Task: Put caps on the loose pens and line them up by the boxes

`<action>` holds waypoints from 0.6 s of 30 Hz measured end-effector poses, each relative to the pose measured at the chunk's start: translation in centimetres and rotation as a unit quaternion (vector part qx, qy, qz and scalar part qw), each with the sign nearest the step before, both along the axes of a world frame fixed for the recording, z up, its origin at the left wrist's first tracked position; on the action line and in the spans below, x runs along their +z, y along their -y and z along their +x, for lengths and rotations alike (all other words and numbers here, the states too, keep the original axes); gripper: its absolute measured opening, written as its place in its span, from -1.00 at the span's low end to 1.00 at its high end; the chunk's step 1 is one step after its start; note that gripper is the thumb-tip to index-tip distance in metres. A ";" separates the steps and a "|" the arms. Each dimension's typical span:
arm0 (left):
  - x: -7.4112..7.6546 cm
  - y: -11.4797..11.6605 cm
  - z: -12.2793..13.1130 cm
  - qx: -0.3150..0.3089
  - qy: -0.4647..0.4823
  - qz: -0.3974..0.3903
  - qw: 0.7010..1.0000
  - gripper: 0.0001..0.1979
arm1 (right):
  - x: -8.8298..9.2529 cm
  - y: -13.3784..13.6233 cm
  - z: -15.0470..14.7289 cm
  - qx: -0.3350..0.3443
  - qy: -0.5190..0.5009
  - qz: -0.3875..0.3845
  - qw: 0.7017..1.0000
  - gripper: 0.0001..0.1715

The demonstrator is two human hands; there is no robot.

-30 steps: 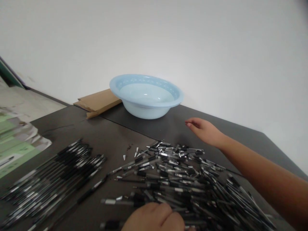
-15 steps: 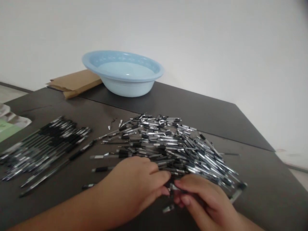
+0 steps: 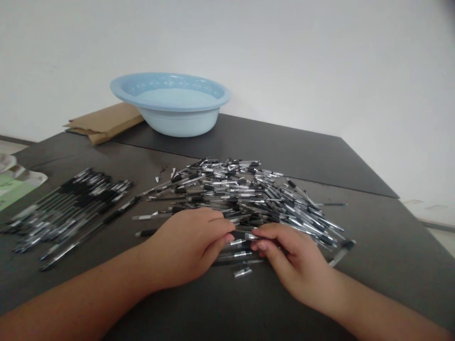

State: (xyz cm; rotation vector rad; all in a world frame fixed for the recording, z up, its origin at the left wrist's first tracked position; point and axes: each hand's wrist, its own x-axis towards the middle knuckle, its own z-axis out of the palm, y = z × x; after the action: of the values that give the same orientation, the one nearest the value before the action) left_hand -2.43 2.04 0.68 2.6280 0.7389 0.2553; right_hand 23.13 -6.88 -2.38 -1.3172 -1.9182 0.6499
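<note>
Both hands meet over the near edge of a heap of pen parts. Between them lies a pen with a black grip and a clear, silvery section. My left hand pinches its black end, with the fingers closed. My right hand pinches the clear end between thumb and fingers. Just below, a short clear piece rests on the dark table. To the left, several assembled-looking pens lie side by side in a slanted row.
At the back stands a light blue basin. A brown cardboard piece lies beside it. Green and white packaging sits at the left edge. The dark table has a seam across it, and a white wall rises behind.
Both hands appear higher in view and slightly farther apart, so the pen between them now shows. The view has shifted a little, moving the basin up and left.
</note>
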 end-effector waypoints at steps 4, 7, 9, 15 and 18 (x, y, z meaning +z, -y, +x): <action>-0.2 0.0 0.1 0.000 0.000 0.010 1.000 -0.74 | -0.3 -0.2 -0.3 0.004 -0.027 -0.032 0.999 -0.81; -0.4 0.1 0.2 0.000 0.000 0.008 1.000 -0.72 | -0.2 -0.3 -0.3 0.010 -0.039 -0.042 0.998 -0.82; -0.5 0.1 0.3 -0.001 -0.003 0.005 1.000 -0.72 | -0.1 -0.4 -0.3 0.013 -0.028 -0.035 0.999 -0.82; -0.3 0.0 0.2 -0.002 0.000 -0.023 1.000 -0.71 | 0.1 -0.6 -0.3 0.011 0.001 -0.018 1.000 -0.85; -0.1 -0.1 0.2 -0.001 -0.002 -0.046 0.999 -0.68 | 0.1 -0.7 -0.4 0.009 0.000 -0.011 1.000 -0.85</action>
State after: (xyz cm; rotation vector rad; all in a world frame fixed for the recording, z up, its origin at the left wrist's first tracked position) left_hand -2.27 2.15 0.61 2.5429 0.7332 0.2098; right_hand 22.69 -6.22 -2.27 -1.3136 -1.9297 0.6813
